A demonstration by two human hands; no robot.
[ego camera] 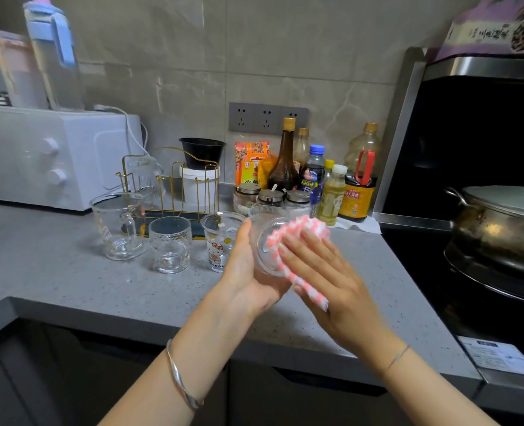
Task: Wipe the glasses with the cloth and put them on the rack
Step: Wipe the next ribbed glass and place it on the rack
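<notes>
Bench (70, 272): rack (174, 186) at back, one hung glass (145, 176) on it. Row of three glasses (170, 244) before rack. Oven (39, 155) left of rack. Bottles (316, 176) right of rack, against wall. Pot (500, 222) on stove (485, 287), far right. Held glass (265, 238) and cloth (297, 232) between left hand (248, 272) and right hand (325, 272), right of row.

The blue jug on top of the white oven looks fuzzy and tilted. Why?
Head view: the blue jug sits at the frame's corner, where the wide-angle lens bends and smears things; the glass in the left hand near the middle looks sharper.
</notes>
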